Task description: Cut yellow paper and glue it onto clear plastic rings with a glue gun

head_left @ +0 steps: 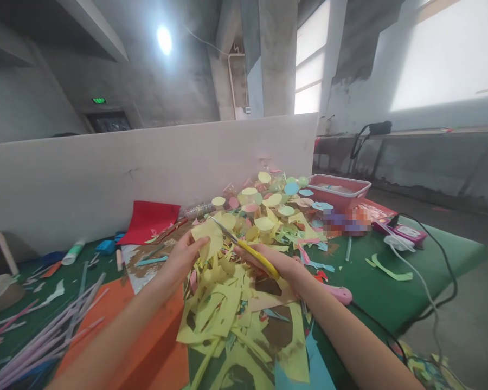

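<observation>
My left hand (pixel 191 250) pinches a piece of yellow paper (pixel 210 238) between thumb and fingers. In my right hand (pixel 270 261) is a pair of scissors (pixel 260 257) with yellow handles, its metal blades pointing up and left at the paper's right edge. Whether the blades are parted is too small to tell. Below both hands lies a heap of yellow paper scraps (pixel 215 311), some with rounded cut-outs. Behind them stands a cluster of paper discs (pixel 273 200) in yellow, pink, green and blue.
A pink basket (pixel 345 184) stands at the back right. A pink glue gun (pixel 340 294) with a black cord lies beside my right forearm. Orange sheet (pixel 146 346), red sheet (pixel 150 221) and pale sticks (pixel 44 341) lie on the left. A white partition (pixel 85 179) borders the table's back.
</observation>
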`<action>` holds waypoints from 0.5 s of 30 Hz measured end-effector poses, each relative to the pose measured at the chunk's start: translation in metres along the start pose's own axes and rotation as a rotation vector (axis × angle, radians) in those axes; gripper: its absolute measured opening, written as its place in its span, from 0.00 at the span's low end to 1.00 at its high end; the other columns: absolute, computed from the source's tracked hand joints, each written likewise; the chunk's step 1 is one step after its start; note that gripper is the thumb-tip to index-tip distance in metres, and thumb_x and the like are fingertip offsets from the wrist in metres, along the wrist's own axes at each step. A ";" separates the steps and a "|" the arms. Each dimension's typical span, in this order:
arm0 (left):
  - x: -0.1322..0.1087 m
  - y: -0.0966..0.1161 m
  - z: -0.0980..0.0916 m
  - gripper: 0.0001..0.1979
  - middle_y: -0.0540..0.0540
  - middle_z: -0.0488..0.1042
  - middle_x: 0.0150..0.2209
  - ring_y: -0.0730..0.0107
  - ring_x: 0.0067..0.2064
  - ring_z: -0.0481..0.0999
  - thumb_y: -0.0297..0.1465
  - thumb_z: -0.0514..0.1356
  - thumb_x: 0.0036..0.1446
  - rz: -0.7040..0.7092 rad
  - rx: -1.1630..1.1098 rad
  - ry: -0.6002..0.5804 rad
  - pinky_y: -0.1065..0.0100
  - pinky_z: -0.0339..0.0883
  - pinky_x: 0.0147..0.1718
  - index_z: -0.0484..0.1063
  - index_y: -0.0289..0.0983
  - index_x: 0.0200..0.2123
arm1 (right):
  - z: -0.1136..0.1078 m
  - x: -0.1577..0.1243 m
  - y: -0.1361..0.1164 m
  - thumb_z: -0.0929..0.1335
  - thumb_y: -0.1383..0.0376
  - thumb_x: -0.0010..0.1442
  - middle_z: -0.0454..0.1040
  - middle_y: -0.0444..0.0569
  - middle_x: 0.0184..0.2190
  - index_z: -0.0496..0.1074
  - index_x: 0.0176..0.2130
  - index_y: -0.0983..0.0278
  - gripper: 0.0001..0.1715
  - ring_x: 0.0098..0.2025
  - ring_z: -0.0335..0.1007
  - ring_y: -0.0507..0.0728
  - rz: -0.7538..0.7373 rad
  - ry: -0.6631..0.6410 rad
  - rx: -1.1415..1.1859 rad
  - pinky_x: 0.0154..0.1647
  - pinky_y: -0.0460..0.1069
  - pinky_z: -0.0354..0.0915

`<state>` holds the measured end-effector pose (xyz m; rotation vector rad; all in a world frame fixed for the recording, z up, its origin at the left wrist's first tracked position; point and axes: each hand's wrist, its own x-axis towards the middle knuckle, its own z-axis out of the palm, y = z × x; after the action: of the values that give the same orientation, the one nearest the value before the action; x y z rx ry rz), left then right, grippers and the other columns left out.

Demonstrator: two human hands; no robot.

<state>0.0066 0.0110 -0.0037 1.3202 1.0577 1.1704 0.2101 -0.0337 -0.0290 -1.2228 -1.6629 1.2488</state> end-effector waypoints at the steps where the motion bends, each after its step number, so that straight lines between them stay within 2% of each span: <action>1: -0.001 -0.002 -0.001 0.19 0.43 0.80 0.43 0.61 0.41 0.80 0.34 0.68 0.46 0.001 -0.001 0.011 0.68 0.71 0.36 0.72 0.36 0.42 | 0.000 0.000 0.001 0.62 0.47 0.61 0.61 0.43 0.25 0.66 0.30 0.63 0.23 0.24 0.57 0.51 0.005 -0.001 0.007 0.24 0.47 0.60; 4: -0.007 -0.008 -0.005 0.20 0.43 0.80 0.42 0.61 0.41 0.80 0.36 0.68 0.45 -0.001 -0.013 0.042 0.68 0.71 0.36 0.73 0.36 0.43 | 0.000 -0.002 0.005 0.61 0.43 0.59 0.55 0.39 0.22 0.63 0.28 0.62 0.26 0.21 0.49 0.49 0.013 -0.022 0.021 0.20 0.46 0.54; 7: -0.014 -0.010 -0.009 0.20 0.43 0.81 0.40 0.60 0.38 0.80 0.35 0.68 0.46 -0.019 -0.039 0.045 0.67 0.72 0.33 0.73 0.36 0.43 | 0.001 -0.002 0.010 0.65 0.43 0.56 0.51 0.37 0.19 0.62 0.27 0.62 0.26 0.19 0.46 0.47 0.013 -0.053 -0.002 0.19 0.45 0.50; 11: -0.019 -0.011 -0.013 0.20 0.43 0.81 0.39 0.61 0.36 0.81 0.33 0.69 0.44 -0.025 -0.068 0.047 0.67 0.73 0.32 0.73 0.36 0.42 | 0.002 0.002 0.014 0.66 0.45 0.56 0.50 0.36 0.17 0.63 0.28 0.63 0.25 0.18 0.44 0.47 0.008 -0.082 -0.032 0.18 0.44 0.46; 15: -0.018 -0.020 -0.020 0.22 0.42 0.81 0.40 0.61 0.35 0.81 0.32 0.68 0.43 -0.006 -0.051 -0.001 0.69 0.72 0.28 0.73 0.35 0.44 | -0.002 0.002 0.008 0.68 0.47 0.55 0.55 0.37 0.19 0.64 0.31 0.63 0.22 0.19 0.49 0.47 0.002 -0.124 -0.140 0.19 0.44 0.48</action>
<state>-0.0155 -0.0028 -0.0249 1.2771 1.0240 1.1846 0.2135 -0.0305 -0.0366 -1.2511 -1.8657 1.2486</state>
